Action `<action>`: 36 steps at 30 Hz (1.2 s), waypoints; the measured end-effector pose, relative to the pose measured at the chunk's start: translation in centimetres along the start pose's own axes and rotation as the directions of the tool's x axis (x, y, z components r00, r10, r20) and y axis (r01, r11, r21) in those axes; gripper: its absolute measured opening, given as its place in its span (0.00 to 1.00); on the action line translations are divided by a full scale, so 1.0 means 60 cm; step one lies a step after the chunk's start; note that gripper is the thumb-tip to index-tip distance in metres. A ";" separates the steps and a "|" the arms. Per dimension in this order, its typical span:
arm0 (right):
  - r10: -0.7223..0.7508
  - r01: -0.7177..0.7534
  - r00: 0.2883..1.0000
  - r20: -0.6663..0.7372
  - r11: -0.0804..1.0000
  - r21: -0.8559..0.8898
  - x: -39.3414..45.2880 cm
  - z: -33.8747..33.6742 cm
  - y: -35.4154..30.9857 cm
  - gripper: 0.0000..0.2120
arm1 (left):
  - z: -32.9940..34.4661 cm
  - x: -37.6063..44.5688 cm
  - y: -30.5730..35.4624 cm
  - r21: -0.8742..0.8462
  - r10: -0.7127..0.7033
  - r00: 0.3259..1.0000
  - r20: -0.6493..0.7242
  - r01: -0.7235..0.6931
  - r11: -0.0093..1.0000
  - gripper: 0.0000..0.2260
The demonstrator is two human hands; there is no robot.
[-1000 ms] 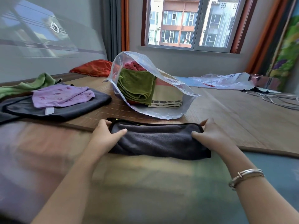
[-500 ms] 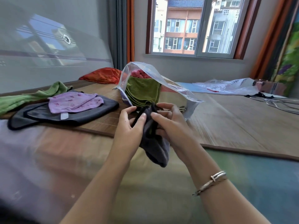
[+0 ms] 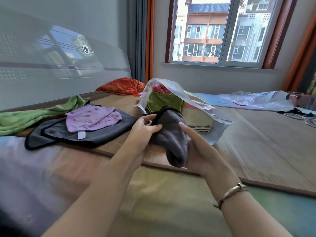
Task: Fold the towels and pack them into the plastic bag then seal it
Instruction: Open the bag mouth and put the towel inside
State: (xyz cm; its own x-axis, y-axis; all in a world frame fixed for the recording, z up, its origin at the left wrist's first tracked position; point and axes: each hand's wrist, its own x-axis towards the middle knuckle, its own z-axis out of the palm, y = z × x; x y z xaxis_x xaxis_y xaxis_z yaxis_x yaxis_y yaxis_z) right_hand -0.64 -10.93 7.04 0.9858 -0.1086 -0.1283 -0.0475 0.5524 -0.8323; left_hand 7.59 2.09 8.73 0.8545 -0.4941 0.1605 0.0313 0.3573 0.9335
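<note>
— Where is the towel?

— I'm gripping the folded grey towel in my left hand and right hand, fingers curling round it, just before the plastic bag.

— What's the risk?

— It's probably unrolling, or snagging the bag's floppy mouth.

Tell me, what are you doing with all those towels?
A person is packing towels. Both hands, the left hand and the right hand, hold a folded dark grey towel in front of the open clear plastic bag, which already holds a folded olive green towel. A purple spotted towel lies on a flat grey towel, waiting.
</note>
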 end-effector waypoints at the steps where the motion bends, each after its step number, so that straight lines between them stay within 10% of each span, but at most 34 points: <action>1: -0.016 0.015 1.000 -0.026 1.000 -0.026 0.021 0.000 -0.010 0.27 | -0.003 0.020 0.000 0.117 0.032 0.999 -0.041 -0.027 0.993 0.14; 7: -0.479 0.344 0.829 -0.287 0.843 -0.414 0.174 -0.003 -0.099 0.16 | -0.030 0.132 0.017 0.808 0.571 0.803 -0.171 -0.218 0.547 0.19; 14: -0.808 0.264 0.589 -0.010 0.204 -0.943 0.340 -0.018 -0.164 0.18 | -0.041 0.286 0.031 0.936 0.648 0.752 -0.121 -0.132 0.327 0.21; 18: -0.880 -0.349 0.450 0.153 -0.331 -0.877 0.403 -0.046 -0.203 0.34 | -0.013 0.325 0.049 0.913 0.696 0.718 -0.007 -0.280 0.298 0.05; 22: -0.878 -0.425 0.421 0.228 -0.413 -0.805 0.412 -0.058 -0.225 0.25 | 0.028 0.331 0.063 0.905 0.727 0.678 0.109 -0.370 0.209 0.09; 25: -0.788 -0.167 0.445 0.425 -0.539 -0.825 0.413 -0.061 -0.193 0.08 | 0.031 0.339 0.062 0.911 0.732 0.671 0.119 -0.366 0.188 0.11; 27: -0.691 -0.028 0.558 0.460 -0.569 -0.822 0.406 -0.067 -0.161 0.17 | 0.028 0.339 0.063 0.920 0.739 0.661 0.126 -0.358 0.163 0.12; 30: -0.536 -0.062 0.749 0.389 -0.641 -0.765 0.405 -0.082 -0.133 0.31 | 0.030 0.336 0.065 0.924 0.746 0.650 0.145 -0.359 0.134 0.11; 36: -0.613 -0.231 0.779 0.135 -0.479 -0.847 0.448 -0.084 -0.203 0.29 | 0.032 0.340 0.064 0.913 0.767 0.606 0.209 -0.401 0.068 0.11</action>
State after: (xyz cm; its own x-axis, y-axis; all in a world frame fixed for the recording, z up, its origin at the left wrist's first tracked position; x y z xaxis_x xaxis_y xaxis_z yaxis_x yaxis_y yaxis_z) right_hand 25.64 -24.77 11.02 0.8186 -0.3116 0.4825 -0.3412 -0.9396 -0.0281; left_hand 24.17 -8.11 16.21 0.4332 -0.1913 0.8808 -0.8145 -0.5016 0.2916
